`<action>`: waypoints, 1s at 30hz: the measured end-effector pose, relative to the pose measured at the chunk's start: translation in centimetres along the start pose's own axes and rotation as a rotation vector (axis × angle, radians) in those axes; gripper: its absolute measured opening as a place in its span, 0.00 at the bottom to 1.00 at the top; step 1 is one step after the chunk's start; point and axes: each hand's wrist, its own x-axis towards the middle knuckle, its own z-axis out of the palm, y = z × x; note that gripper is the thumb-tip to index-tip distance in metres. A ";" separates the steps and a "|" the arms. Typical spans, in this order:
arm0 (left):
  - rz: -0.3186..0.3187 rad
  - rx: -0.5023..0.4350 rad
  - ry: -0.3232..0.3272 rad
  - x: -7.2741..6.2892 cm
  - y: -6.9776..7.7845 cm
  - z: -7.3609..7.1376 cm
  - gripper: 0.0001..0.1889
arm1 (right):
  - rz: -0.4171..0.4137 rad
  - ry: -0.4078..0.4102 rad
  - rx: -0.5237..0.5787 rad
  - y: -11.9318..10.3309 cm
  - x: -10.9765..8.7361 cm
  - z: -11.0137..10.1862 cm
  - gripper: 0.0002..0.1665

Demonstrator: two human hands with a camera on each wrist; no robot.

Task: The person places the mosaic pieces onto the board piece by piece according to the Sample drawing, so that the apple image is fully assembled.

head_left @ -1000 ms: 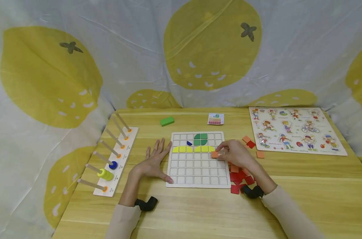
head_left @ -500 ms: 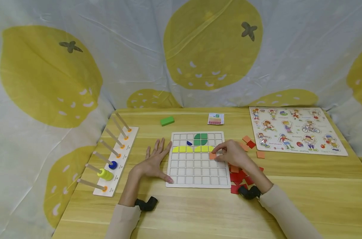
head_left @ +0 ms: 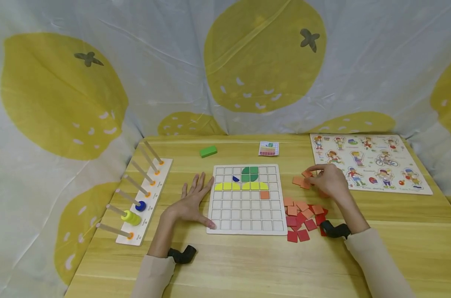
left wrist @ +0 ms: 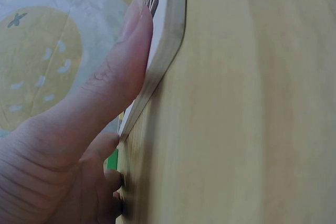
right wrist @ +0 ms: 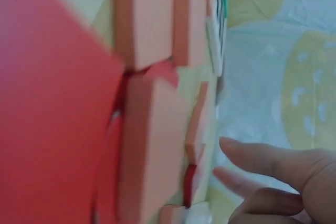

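Note:
My left hand (head_left: 188,205) lies spread at the left side of a white grid board (head_left: 236,214), its thumb resting on the near-left corner. In the left wrist view the thumb (left wrist: 113,69) presses along the board's edge. Green, yellow and dark blue pieces sit on the board, with one orange square tile (head_left: 264,195) below the yellow row. Over a small group of loose orange tiles (head_left: 297,181) right of the board hovers my right hand (head_left: 332,181). Its thumb and forefinger are apart around the tiles; the right wrist view shows nothing between them.
Red and orange tiles (head_left: 303,235) lie heaped against the board's right side. A peg stand (head_left: 151,207) with yellow and blue rings stands left. Behind are a green block (head_left: 208,151) and a pattern card (head_left: 268,148). A picture puzzle (head_left: 372,163) lies at the back right.
My right hand set the orange tile into a square under the yellow row, let go, and moved right to the loose orange tiles. The left hand stayed put.

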 end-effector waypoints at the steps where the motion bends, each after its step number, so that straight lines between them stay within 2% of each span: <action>1: 0.003 -0.004 0.003 0.0 0.0 0.0 0.78 | 0.016 0.001 -0.007 0.2 0.1 -0.1 0.24; 14: 0.009 0.007 0.006 0.1 -0.2 0.1 0.78 | 0.079 0.039 0.029 0.4 0.8 0.0 0.22; 22: 0.014 0.000 0.008 0.0 -0.1 0.1 0.78 | 0.061 -0.057 0.063 0.0 1.4 -0.1 0.20; 30: 0.010 -0.001 0.008 0.0 0.0 0.1 0.78 | 0.069 -0.104 0.081 -0.1 1.9 0.0 0.21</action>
